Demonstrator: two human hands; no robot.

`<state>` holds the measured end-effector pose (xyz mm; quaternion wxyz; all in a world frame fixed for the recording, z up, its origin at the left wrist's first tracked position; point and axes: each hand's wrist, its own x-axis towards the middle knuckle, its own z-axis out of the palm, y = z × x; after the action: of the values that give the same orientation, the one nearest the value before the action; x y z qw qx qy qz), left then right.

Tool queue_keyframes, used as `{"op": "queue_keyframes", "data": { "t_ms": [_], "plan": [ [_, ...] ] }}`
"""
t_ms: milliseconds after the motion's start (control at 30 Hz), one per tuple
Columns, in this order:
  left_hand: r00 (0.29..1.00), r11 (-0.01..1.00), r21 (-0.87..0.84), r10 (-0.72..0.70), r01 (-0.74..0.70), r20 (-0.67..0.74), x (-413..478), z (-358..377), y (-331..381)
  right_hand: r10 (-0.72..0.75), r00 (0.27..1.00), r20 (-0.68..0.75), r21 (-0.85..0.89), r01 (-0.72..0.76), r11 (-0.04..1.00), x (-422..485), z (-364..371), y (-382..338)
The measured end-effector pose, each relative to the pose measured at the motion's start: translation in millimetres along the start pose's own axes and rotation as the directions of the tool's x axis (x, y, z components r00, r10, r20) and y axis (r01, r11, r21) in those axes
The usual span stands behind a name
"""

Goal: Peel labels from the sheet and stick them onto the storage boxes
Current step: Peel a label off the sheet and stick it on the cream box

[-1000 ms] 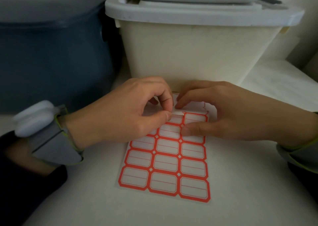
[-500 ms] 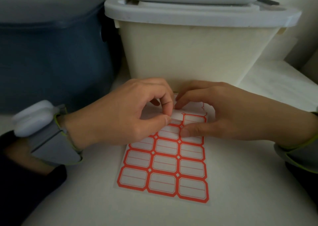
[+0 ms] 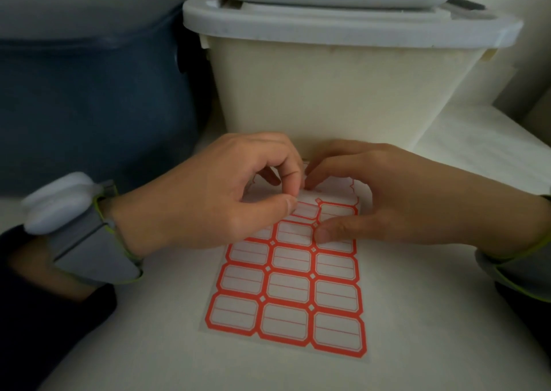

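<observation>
A sheet of red-bordered white labels [image 3: 287, 286] lies flat on the white surface in front of a cream storage box [image 3: 343, 89]. My left hand [image 3: 208, 203] pinches the edge of a label in the sheet's upper rows between thumb and forefinger. My right hand [image 3: 402, 208] rests on the sheet's upper right; its thumb presses a label and its forefinger tip meets the left fingers at the same spot. The sheet's top row is bare backing. Both hands hide the upper part of the sheet.
A dark blue storage box [image 3: 89, 86] stands at the left beside the cream one. The cream box has a pale grey lid [image 3: 343, 24] with another pale container stacked on it. Both boxes rise just behind my hands. A white ledge [image 3: 483, 146] lies at the right.
The hands stay at the sheet's top. The left thumb and forefinger have worked slightly at the label's edge; the sheet has barely shifted.
</observation>
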<state>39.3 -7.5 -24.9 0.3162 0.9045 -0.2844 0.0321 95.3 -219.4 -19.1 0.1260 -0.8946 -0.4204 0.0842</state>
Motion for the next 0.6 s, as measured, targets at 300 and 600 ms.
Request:
{"op": "queue_keyframes", "data": {
  "t_ms": [300,600],
  "plan": [
    [0.974,0.954,-0.256,-0.192,0.157,-0.118,3.2,0.1,-4.7,-0.055,0.993,-0.108,-0.015,0.054,0.998,-2.0,-2.1,1.0],
    [0.958,0.932,-0.296,-0.254,0.208,-0.129,5.9,-0.2,-6.2,0.075,0.927,-0.368,0.299,0.042,0.953,-1.6,-1.5,-3.6]
  ]
}}
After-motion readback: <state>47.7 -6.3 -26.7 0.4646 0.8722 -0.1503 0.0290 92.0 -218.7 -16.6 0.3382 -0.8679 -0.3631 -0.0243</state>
